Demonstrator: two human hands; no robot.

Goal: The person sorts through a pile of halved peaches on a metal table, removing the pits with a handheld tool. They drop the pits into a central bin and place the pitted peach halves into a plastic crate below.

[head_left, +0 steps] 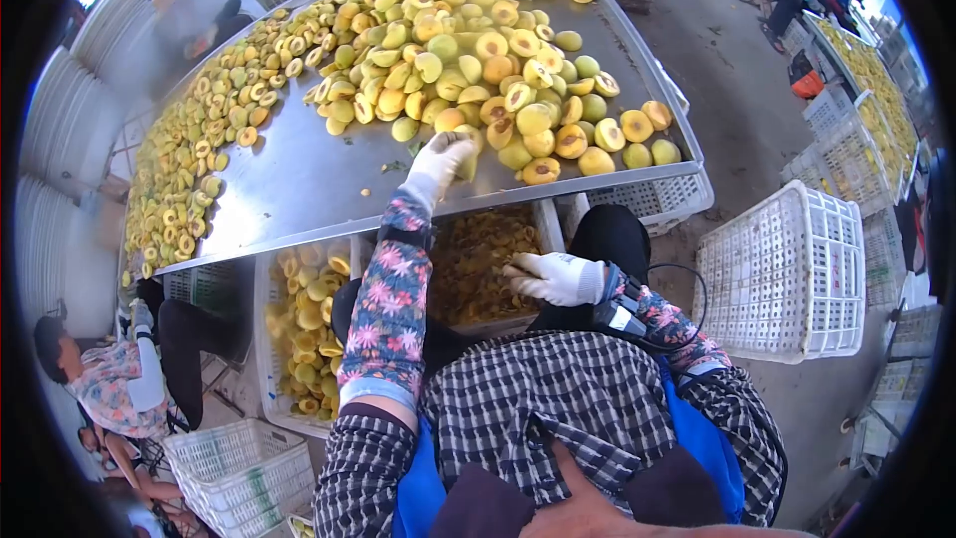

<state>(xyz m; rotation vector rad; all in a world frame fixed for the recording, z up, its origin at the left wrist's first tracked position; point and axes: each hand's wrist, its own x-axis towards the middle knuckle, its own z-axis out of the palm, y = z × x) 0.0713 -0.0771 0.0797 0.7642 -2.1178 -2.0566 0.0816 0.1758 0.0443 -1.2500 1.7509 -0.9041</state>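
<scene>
Halved yellow-green fruits (428,50) lie heaped on a metal table (329,164). My left hand (439,161), in a white glove, is at the table's near edge, its fingers closed on a fruit half (468,154) beside the heap. My right hand (558,278), also gloved, is held over a crate of brownish fruit pieces (478,259) below the table edge. Its fingers are bent together, and what they hold, if anything, is too small to make out. Left of that crate stands another crate of yellow fruit halves (311,339).
An upright white crate (782,274) stands on the floor at the right, and an empty one (239,473) at the lower left. A co-worker (105,374) sits at the left. Another fruit-covered table (866,70) is at the far right.
</scene>
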